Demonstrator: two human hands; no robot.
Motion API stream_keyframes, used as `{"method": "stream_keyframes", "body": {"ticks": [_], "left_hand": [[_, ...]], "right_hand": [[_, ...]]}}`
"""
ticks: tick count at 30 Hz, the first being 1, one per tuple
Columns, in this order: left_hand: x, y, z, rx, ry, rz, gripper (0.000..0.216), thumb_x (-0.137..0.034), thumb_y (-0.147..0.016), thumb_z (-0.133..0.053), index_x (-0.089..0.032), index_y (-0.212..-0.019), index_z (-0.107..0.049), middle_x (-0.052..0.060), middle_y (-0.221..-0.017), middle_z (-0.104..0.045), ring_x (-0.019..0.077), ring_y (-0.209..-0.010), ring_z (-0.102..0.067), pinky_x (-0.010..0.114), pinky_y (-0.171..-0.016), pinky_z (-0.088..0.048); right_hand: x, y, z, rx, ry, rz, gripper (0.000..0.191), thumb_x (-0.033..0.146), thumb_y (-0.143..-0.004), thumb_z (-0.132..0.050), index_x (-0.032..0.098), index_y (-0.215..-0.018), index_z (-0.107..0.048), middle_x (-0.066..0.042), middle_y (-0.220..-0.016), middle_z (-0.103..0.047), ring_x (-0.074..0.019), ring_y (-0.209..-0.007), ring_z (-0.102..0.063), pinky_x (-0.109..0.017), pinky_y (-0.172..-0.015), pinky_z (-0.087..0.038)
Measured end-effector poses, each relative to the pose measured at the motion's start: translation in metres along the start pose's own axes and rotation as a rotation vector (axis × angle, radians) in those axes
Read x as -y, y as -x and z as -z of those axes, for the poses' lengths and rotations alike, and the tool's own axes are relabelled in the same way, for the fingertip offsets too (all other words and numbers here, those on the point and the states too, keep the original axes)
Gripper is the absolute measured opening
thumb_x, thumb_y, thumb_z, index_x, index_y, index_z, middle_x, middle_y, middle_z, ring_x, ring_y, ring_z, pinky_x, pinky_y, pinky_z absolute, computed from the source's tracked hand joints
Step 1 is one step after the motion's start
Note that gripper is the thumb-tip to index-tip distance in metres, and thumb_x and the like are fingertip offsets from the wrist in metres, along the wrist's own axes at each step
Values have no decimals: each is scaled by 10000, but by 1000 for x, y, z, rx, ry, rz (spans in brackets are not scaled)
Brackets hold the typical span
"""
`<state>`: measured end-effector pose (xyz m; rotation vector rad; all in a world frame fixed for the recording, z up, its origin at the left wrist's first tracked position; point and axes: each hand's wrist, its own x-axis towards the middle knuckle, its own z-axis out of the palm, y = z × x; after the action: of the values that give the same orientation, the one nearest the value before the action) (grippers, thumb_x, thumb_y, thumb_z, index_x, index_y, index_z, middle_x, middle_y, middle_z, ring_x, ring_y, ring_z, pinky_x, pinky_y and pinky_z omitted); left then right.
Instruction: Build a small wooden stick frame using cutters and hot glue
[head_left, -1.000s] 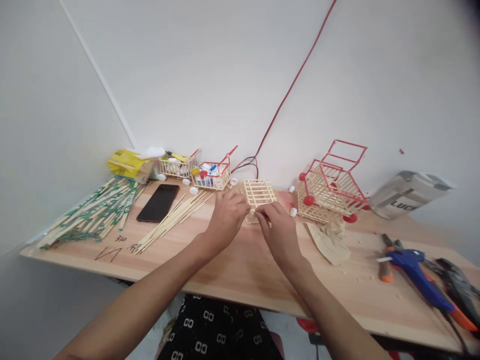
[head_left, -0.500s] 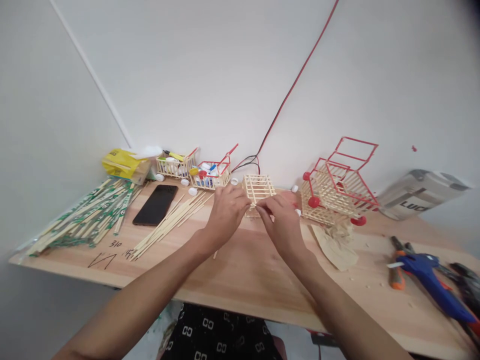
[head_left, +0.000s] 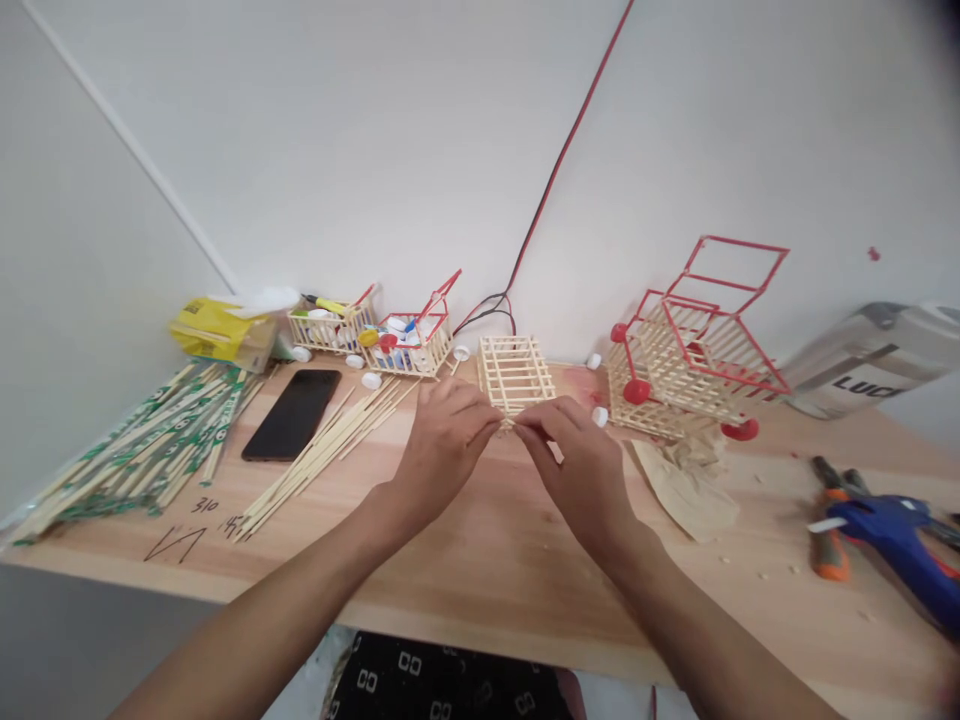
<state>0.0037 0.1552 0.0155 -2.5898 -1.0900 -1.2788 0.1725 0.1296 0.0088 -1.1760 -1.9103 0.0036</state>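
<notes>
My left hand (head_left: 448,440) and my right hand (head_left: 576,462) meet at the near edge of a small basket-like frame of pale wooden sticks (head_left: 517,372). Both are closed in a pinch, thumb against fingers, with the fingertips only a little apart. Pale stick ends show between them at that edge; whether a separate short stick is among them I cannot make out. The frame's slatted top faces up, and its near side is partly hidden by my fingers. Left of my left hand lies a fan of loose bare sticks (head_left: 324,455).
At the back left stand two small stick carts (head_left: 416,352) filled with caps. Further left are a phone (head_left: 291,415) and wrapped chopsticks (head_left: 150,440). On the right are larger red-trimmed carts (head_left: 675,360), brown paper (head_left: 679,490), pliers (head_left: 829,530) and a blue glue gun (head_left: 892,540).
The view has shifted slightly, so things on the left and right appear further out. My fingertips stay pinched at the frame's near edge, and more of its top now shows above them.
</notes>
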Motion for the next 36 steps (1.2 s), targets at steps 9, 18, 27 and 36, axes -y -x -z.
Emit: {"method": "stream_keyframes", "body": {"ticks": [9, 18, 27, 36], "left_hand": [[-1, 3, -2, 50, 30, 23, 147, -205, -917, -523, -179, -838, -644, 28, -826, -652, 177, -839, -512, 340, -767, -357], [4, 6, -1, 77, 29, 19, 138, -198, -918, -522, -177, -846, -638, 23, -843, -651, 176, -854, -507, 343, -783, -361], [8, 6, -1, 55, 49, 24, 89, -204, -891, -572, -177, -866, -653, 22, -855, -674, 173, -858, -530, 334, -783, -377], [6, 5, 0, 29, 13, -15, 99, -189, -887, -575, -174, -850, -666, 21, -837, -673, 173, -837, -525, 339, -777, -377]], "right_hand": [[-3, 4, -2, 22, -12, -15, 110, 163, -901, -512, 202, -844, -597, -31, -831, -596, -151, -784, -564, -269, -699, -450], [-2, 5, -7, 35, -18, -21, 101, 159, -900, -528, 191, -835, -597, -25, -824, -591, -143, -771, -570, -261, -694, -453], [-2, 5, -8, 27, -26, -30, 85, 155, -893, -543, 196, -854, -607, -19, -834, -597, -135, -774, -575, -248, -698, -451], [-3, 5, -8, 25, -43, -26, 84, 140, -889, -552, 186, -850, -610, -18, -827, -588, -131, -772, -565, -243, -696, -450]]}}
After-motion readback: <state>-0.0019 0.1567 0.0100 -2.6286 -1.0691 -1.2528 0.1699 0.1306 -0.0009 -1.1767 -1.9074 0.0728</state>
